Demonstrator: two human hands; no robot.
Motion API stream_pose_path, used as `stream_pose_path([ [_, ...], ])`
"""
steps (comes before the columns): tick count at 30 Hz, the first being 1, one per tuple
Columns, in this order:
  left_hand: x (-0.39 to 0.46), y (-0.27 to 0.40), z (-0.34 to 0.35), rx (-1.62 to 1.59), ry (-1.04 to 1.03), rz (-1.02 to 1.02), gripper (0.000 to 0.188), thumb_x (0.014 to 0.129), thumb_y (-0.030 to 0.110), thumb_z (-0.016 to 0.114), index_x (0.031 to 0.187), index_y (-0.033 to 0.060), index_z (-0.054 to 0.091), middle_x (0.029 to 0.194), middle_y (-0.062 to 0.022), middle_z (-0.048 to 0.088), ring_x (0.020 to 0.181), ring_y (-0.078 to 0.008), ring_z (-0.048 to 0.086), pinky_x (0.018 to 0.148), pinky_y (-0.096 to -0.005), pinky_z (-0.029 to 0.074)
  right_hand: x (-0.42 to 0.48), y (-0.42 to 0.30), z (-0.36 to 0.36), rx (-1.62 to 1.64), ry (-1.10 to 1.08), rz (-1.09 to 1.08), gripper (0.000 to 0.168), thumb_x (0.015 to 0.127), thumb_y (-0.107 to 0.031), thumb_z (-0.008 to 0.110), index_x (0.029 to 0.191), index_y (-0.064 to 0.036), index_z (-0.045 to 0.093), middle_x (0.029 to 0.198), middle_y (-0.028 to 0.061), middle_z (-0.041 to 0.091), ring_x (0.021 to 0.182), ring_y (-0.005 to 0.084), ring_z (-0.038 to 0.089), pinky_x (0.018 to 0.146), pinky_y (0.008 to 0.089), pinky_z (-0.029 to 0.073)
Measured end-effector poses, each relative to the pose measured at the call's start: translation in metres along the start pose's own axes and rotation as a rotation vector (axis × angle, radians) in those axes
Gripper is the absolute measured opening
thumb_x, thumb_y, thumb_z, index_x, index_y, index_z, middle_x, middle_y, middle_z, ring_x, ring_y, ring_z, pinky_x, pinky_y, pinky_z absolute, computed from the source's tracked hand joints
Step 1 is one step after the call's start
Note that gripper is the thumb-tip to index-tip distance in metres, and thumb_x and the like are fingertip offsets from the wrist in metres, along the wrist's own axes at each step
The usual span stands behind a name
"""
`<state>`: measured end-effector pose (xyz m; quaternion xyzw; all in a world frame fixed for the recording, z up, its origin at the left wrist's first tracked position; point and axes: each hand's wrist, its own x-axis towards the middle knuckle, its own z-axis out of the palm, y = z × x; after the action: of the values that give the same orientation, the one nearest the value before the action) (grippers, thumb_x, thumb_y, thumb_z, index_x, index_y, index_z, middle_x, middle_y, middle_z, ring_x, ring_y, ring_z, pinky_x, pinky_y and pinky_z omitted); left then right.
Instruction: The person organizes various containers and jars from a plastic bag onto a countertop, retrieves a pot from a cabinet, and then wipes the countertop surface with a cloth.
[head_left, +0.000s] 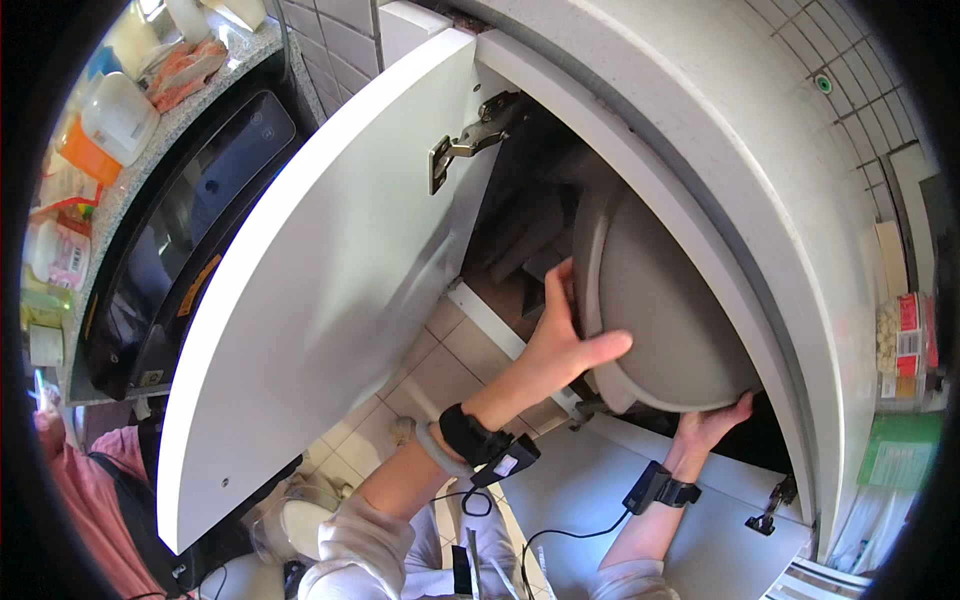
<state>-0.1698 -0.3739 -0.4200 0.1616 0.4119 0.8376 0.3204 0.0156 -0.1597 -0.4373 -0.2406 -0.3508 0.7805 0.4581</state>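
A large grey plastic basin (667, 307) stands tilted in the opening of a white base cabinet, its rim facing me. My left hand (562, 337) holds the basin's left rim, thumb on the inner side and fingers around the outside. Under the lower right rim, my right hand (712, 426) supports the basin, its fingers partly hidden behind it. Both wrists wear black straps with small cabled devices. To the left, a white cabinet door (322, 292) hangs wide open on a metal hinge (457, 150). A second white door (600, 480) is swung open below my right hand.
Dark items lie deep in the cabinet, too shadowed to name. A black glass-topped appliance (210, 202) and several bottles (120, 116) are at the left. A pale countertop edge (757, 172) curves over the cabinet. A person in a pink garment (97, 495) is at lower left.
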Motion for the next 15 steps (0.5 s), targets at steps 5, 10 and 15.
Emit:
stream_pose_path([
  [5,-0.039,-0.017,-0.016,0.055,-0.132,-0.028,0.116,0.073,0.029,0.086,0.148,0.0035,0.001,0.149,-0.0162,0.022,0.142,-0.0264,0.020,0.118,-0.0427,0.019,-0.039,-0.001,-0.060,0.071,-0.194,0.064,0.071,0.084,-0.048,0.071,0.138,-0.007,0.051,0.141,0.0093,0.053,0.126,0.0268,0.052,0.108,0.0431,0.041],
  [10,-0.047,-0.023,-0.017,0.052,-0.159,-0.065,0.118,0.071,0.025,0.086,0.148,0.0058,-0.001,0.150,-0.0155,0.020,0.143,-0.0265,0.017,0.118,-0.0428,0.017,-0.020,-0.019,-0.021,-0.113,0.326,-0.064,0.062,0.097,-0.051,0.053,0.139,-0.006,0.049,0.138,0.0097,0.054,0.123,0.0259,0.054,0.106,0.0394,0.042],
  [15,-0.048,-0.028,-0.023,0.071,-0.180,-0.047,0.118,0.073,0.025,0.087,0.148,0.0040,-0.001,0.151,-0.0184,0.021,0.143,-0.0275,0.019,0.119,-0.0420,0.019,-0.030,0.004,-0.028,-0.544,0.217,-0.064,0.054,0.104,-0.044,0.041,0.140,-0.004,0.046,0.136,0.0083,0.054,0.121,0.0229,0.053,0.102,0.0355,0.045],
])
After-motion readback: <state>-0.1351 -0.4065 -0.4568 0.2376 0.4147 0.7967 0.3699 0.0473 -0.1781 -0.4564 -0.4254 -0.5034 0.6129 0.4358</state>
